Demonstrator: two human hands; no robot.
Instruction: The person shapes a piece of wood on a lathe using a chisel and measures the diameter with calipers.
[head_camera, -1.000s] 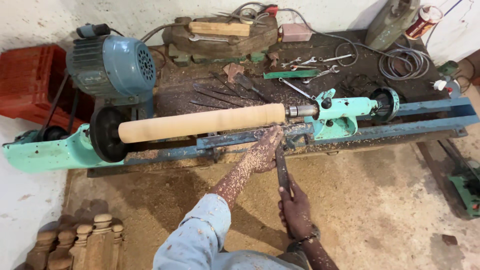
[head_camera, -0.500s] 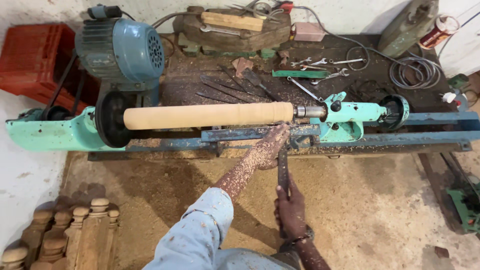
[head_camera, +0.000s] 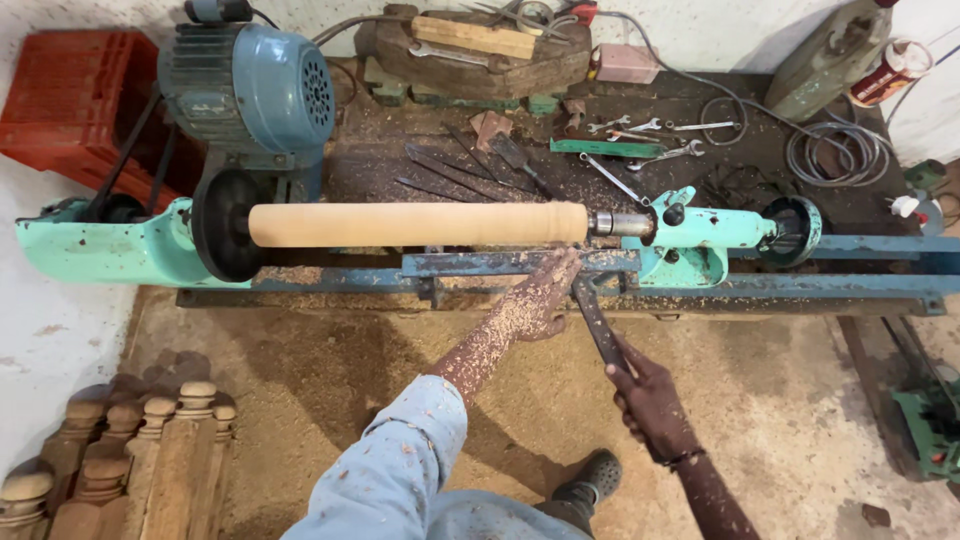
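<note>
A pale wooden cylinder (head_camera: 420, 223) is mounted lengthwise in a teal wood lathe (head_camera: 690, 238). My left hand (head_camera: 540, 298), dusted with sawdust, rests on the blue tool rest (head_camera: 470, 264) near the cylinder's right end, fingers over the blade of a long turning chisel (head_camera: 597, 322). My right hand (head_camera: 648, 400) grips the chisel's handle lower down. The chisel tip points up toward the right end of the wood.
A blue motor (head_camera: 250, 90) sits behind the headstock, a red crate (head_camera: 70, 100) at far left. Chisels and spanners (head_camera: 620, 150) lie on the bench behind, with coiled wire (head_camera: 835, 150). Turned wooden balusters (head_camera: 120, 450) stand at lower left. Sawdust covers the floor.
The view has shifted slightly; both hands stay on the chisel at the right end of the cylinder, with little visible movement.
</note>
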